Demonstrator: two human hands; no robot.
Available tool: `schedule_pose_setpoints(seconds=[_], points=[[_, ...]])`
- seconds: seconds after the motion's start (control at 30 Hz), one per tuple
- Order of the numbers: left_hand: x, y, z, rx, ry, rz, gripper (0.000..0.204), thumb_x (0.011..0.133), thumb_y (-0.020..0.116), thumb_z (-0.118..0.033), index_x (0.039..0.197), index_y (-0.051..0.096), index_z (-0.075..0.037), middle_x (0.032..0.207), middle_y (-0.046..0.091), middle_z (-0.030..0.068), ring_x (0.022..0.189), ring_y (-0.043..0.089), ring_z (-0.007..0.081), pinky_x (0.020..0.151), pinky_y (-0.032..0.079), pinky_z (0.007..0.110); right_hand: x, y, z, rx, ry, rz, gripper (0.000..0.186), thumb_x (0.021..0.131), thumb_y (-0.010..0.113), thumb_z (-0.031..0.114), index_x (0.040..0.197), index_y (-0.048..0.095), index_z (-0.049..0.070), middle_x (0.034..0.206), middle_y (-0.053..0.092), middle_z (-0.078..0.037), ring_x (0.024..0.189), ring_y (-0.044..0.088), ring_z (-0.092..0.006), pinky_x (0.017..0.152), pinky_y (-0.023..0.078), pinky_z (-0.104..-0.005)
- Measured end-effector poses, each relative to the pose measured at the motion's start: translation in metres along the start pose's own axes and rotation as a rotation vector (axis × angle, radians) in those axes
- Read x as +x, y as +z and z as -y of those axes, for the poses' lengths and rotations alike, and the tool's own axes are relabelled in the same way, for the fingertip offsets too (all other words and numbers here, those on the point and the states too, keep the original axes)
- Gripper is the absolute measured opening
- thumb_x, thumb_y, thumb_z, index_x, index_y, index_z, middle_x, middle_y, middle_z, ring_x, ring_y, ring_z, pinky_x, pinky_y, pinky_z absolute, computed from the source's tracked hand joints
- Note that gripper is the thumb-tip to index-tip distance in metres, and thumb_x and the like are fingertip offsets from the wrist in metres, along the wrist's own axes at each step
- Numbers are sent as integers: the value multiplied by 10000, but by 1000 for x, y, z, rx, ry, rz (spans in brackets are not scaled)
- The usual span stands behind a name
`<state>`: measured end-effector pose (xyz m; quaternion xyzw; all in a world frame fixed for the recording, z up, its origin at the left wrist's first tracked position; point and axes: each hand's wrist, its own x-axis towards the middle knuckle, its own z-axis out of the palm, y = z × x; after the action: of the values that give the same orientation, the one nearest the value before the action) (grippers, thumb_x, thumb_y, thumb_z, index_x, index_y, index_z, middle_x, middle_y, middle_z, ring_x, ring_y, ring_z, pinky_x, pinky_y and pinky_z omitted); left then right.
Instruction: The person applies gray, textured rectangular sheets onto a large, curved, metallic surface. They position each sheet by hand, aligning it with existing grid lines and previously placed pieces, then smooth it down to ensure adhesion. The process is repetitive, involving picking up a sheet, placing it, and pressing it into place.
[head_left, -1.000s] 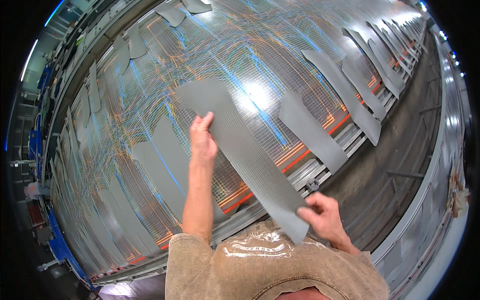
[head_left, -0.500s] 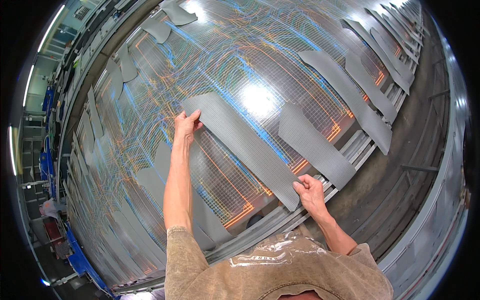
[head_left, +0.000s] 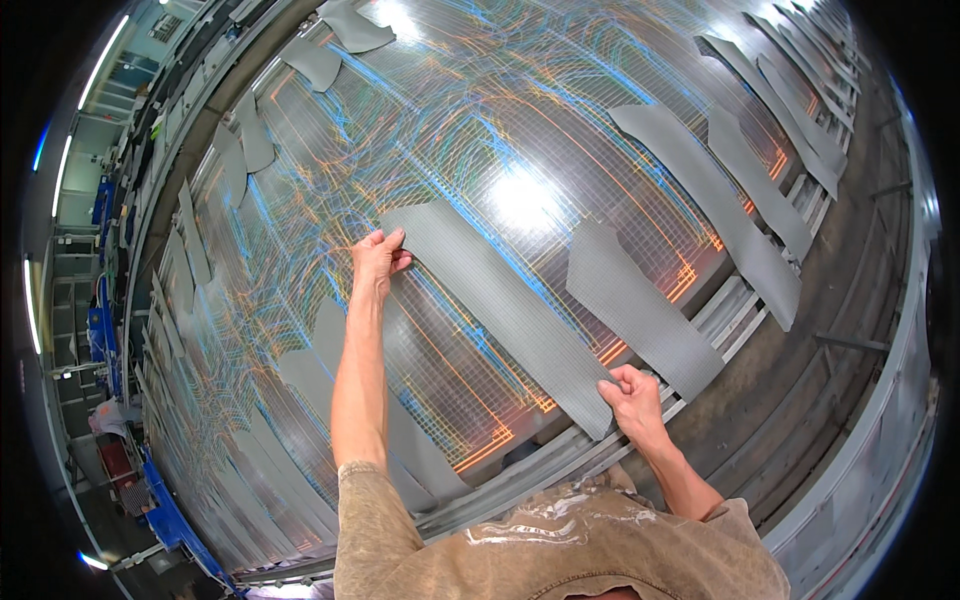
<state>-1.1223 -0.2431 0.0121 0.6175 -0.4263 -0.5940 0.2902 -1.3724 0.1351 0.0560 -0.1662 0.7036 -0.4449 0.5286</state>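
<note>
A long grey strip of textured sheet material (head_left: 500, 300) lies slantwise across the table in front of me. Its far end is cut at an angle. My left hand (head_left: 381, 260) pinches its left edge near that far end, thumb on top. At the near right corner my right hand (head_left: 632, 402) has thumb and bent fingers closed on the edge. The near end reaches over the metal rail. Just right of it lies a second grey textured piece (head_left: 640, 300) with a pointed far end, untouched.
Coloured lines and a grid cover the shiny tabletop (head_left: 470, 390). More grey cut pieces lie at right (head_left: 700, 200), at near left (head_left: 415, 450) and along the far left edge (head_left: 313, 65). A metal rail (head_left: 560, 450) borders the near side; a floor walkway (head_left: 800, 390) runs beyond it.
The view has shifted a little, so the table and pieces sit lower and farther right. My left hand has slipped slightly toward the strip's left edge; the right keeps its hold.
</note>
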Motion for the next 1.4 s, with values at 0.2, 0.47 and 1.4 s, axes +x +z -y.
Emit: schedule_pose_setpoints(seconds=[0.2,0.47,1.4], points=[[-5,3,0,39,18,-21,166,889,737,-146,906,618,-32,762,657,40,590,648,113,498,572,226,0,-3,5,-44,9,2,105,869,668,57,918,629,-27,688,602,34,608,464,-13,544,363,-202],[-5,6,4,1,51,-98,169,876,730,-87,903,623,41,774,657,78,582,661,150,514,602,261,0,1,3,-19,27,9,103,881,674,73,898,620,-13,647,574,54,564,437,-7,501,342,-202],[4,5,12,64,141,-125,210,849,779,-139,894,620,-11,732,650,57,568,643,127,500,581,235,18,0,-13,-363,-59,-86,186,839,696,112,794,561,-7,558,526,-53,508,461,-111,506,402,-324]])
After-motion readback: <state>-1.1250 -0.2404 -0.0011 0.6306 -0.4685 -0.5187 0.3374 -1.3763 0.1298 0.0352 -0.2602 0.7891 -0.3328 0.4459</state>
